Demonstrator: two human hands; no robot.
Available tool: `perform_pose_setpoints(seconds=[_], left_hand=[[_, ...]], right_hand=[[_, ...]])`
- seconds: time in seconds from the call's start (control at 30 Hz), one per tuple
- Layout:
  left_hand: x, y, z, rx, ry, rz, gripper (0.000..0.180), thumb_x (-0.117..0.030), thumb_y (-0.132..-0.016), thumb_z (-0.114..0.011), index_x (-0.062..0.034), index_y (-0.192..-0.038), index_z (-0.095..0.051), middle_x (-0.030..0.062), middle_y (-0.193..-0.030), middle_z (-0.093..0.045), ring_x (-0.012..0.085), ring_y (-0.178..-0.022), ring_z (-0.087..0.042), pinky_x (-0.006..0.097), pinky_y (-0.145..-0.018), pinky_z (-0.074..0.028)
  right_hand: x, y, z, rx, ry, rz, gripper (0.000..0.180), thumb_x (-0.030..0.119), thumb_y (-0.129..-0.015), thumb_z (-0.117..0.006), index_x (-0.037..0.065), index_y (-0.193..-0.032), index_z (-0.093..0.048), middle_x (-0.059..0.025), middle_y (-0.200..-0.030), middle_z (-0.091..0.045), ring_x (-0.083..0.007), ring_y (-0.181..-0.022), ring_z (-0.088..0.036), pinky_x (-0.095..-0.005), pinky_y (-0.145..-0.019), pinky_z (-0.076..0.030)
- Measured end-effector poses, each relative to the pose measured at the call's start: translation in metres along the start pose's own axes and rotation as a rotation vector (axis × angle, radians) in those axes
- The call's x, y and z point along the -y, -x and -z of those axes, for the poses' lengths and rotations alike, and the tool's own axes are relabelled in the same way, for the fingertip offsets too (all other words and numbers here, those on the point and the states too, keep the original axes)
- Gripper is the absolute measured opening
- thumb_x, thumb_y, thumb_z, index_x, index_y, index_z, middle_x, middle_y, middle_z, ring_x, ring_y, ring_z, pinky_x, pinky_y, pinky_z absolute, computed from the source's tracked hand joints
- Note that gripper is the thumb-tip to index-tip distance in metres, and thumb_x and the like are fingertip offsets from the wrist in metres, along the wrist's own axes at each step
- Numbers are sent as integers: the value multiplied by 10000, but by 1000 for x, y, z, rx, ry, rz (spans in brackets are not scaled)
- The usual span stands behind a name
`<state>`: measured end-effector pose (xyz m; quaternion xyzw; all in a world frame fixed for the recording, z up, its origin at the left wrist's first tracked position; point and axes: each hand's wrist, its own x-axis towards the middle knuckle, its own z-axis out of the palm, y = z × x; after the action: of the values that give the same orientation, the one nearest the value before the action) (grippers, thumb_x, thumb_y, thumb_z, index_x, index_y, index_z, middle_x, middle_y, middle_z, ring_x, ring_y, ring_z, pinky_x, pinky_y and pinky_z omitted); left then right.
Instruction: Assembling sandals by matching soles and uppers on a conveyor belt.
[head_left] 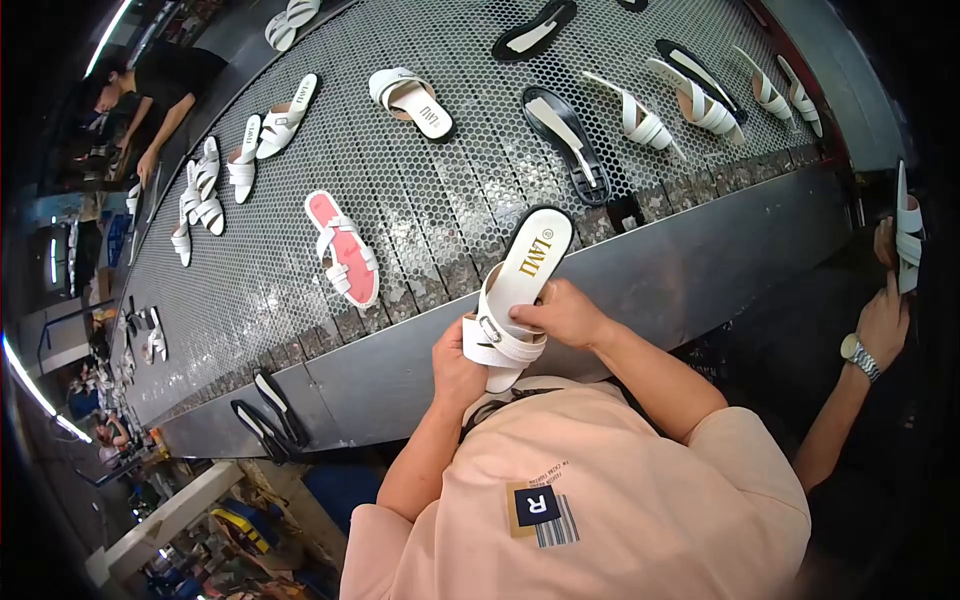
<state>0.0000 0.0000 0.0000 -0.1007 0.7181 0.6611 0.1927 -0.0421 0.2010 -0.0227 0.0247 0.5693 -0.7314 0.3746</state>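
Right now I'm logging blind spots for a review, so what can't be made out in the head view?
Underside of the white sandal: head view, turned away from the camera.
Most fingers of the left hand and right hand: head view, behind that sandal.
Dark piece: head view, cut off by the top edge.
Far-left shoes: head view, details too small.
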Motion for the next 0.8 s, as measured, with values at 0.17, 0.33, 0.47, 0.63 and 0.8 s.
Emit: perform_pose_setpoints(seconds=[0.17,0.33,0.47,0.63,0.8], left_hand=[[-5,-8,-11,-238,540,165,290,58,-882,-514,-11,-1163,-537,93,-1075,-642,177,-928,-637,314,-842,-518],[11,-37,-31,-210,480,180,347,27,-887,-546,-1,-1231,-499,105,-1154,-612,185,-1025,-610,323,-879,-500],[8,-35,-13,-262,406,131,559,-66,-861,-645,15,-1350,-386,141,-1324,-488,226,-1197,-490,345,-967,-427],[25,-53,71,-738,-207,-4,698,-182,-835,-696,22,-1394,-332,186,-1364,-432,268,-1211,-463,366,-993,-396],[64,-95,147,-926,-196,-17,690,-229,-804,-699,54,-1345,-377,178,-1178,-558,238,-1041,-548,341,-921,-425]], right_hand=[[-24,27,-7,11,-470,-66,594,192,-875,-658,26,-1377,-387,-71,-1123,-616,-129,-951,-586,-275,-775,-498],[-28,12,-27,-170,-393,-101,363,98,-877,-588,7,-1222,-522,-77,-1121,-616,-141,-990,-595,-294,-825,-496],[-7,-14,22,-294,-411,-8,336,7,-860,-548,-13,-1196,-545,-77,-1122,-625,-157,-1027,-595,-306,-910,-467],[135,-88,85,-430,-87,232,419,61,-888,-536,0,-1291,-440,-100,-1083,-620,-146,-904,-603,-276,-752,-486],[154,-160,110,-707,485,233,763,323,-825,-654,-8,-1414,-302,-193,-1217,-567,-300,-1059,-581,-399,-882,-478]])
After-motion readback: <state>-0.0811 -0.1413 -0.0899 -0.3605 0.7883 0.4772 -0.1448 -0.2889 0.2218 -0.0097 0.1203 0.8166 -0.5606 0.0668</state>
